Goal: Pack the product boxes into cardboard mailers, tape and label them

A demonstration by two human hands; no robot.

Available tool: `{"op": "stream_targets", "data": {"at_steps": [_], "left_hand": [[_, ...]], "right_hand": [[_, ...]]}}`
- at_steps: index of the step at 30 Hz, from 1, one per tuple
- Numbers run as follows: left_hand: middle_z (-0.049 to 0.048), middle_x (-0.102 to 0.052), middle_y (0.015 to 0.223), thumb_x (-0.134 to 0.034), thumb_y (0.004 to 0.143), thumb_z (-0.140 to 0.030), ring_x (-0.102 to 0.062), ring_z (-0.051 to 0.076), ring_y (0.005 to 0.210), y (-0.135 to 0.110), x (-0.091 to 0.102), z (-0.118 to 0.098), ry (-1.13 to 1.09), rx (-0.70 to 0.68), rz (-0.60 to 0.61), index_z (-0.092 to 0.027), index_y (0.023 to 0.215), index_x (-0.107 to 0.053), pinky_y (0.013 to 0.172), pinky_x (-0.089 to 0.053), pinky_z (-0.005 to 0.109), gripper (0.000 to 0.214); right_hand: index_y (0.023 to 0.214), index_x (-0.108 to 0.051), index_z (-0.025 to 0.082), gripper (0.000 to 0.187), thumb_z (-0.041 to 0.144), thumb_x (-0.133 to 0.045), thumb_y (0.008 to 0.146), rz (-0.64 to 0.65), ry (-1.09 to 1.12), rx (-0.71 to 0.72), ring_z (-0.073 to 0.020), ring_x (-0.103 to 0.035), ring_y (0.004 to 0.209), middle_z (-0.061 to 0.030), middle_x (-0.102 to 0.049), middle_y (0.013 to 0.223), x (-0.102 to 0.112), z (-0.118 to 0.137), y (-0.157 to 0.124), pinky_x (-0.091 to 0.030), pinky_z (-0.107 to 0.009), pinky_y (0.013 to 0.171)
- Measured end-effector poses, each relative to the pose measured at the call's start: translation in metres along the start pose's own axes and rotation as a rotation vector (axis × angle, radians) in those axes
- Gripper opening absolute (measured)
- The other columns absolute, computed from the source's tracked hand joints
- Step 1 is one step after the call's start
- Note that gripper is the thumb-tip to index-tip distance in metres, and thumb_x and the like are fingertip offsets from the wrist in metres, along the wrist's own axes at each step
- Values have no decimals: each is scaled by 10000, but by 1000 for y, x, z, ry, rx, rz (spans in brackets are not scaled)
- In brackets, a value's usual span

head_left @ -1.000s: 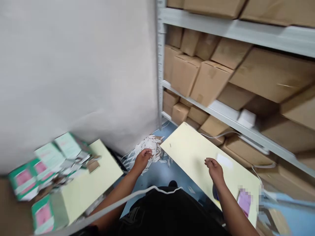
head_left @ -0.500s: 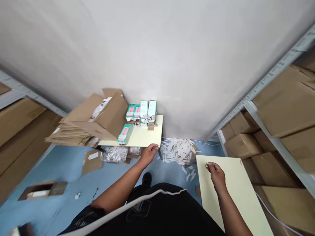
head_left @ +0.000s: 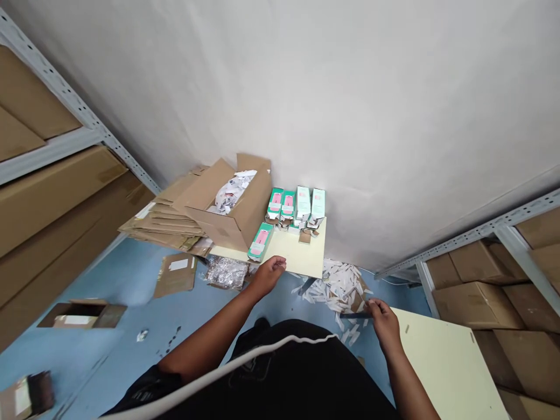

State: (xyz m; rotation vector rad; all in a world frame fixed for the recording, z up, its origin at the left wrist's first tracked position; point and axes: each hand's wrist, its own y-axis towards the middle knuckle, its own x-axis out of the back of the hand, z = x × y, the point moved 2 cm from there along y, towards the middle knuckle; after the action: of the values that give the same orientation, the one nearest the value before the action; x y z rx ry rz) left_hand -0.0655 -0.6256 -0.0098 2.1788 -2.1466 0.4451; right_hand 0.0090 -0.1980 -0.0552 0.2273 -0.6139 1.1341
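Note:
My left hand is held above the floor by the front edge of the left pale-yellow table. Its fingers are curled in a pinch, and whatever they hold, if anything, is too small to name. Close to it on the tabletop lies a green-and-white box with a pink picture. My right hand is at the near left corner of the right pale-yellow table, thumb and fingers pressed together. I cannot make out what is between them. A dark bar shows just beyond its fingertips.
An open cardboard box with white scraps stands beside stacked flattened cartons. Several product boxes stand against the wall. White strips litter the floor between the tables. Shelves with cartons flank both sides. A white cable crosses my front.
My view has turned, so the tables and boxes sit further right and the right table lower. My right hand is now at that table's edge instead of over its top. Both hands stay pinched.

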Motion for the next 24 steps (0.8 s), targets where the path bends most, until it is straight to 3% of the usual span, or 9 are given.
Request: {"op": "stream_targets", "data": {"at_steps": [5,10,16,21,24], "left_hand": [[86,-752,982,-650,824,-493,-696,262,940,5,58,12,-47,19,34,-193,1041,-709,865,-544,388,375],[86,-759,1040,-661,820,-457,-706,261,980,22,84,16,-64,13,0,-207,1051,-706,912,-542,390,343],[107,-741,1115,-639,825,-440,-696,263,1017,71,76,-7,7,-19,-2,-183,1119,-674,908,-536,381,392],[104,-740,1134,-669,814,-433,-695,266,1026,114,59,-15,54,4,-10,-185,1125,-673,912,-533,381,397],[92,-749,1118,-695,796,-424,-698,271,1033,144,43,-21,85,39,-16,-197,1099,-683,915,-534,379,378]], "right_hand": [[984,-781,229,499,669,-634,802,89,33,6,-340,-748,967,-91,-810,968,-60,62,-6,-575,-403,846],[988,-772,224,450,618,-647,809,160,8,70,-315,-725,973,-76,-801,980,-103,119,11,-537,-379,878],[959,-759,227,383,561,-641,814,220,11,118,-289,-695,957,-60,-786,973,-140,154,50,-494,-369,897],[967,-758,223,367,534,-677,790,274,72,84,-272,-693,929,-48,-775,935,-160,153,88,-504,-349,839],[974,-733,215,358,502,-716,761,312,163,-35,-257,-698,884,-44,-757,907,-171,153,122,-516,-329,753]]}}
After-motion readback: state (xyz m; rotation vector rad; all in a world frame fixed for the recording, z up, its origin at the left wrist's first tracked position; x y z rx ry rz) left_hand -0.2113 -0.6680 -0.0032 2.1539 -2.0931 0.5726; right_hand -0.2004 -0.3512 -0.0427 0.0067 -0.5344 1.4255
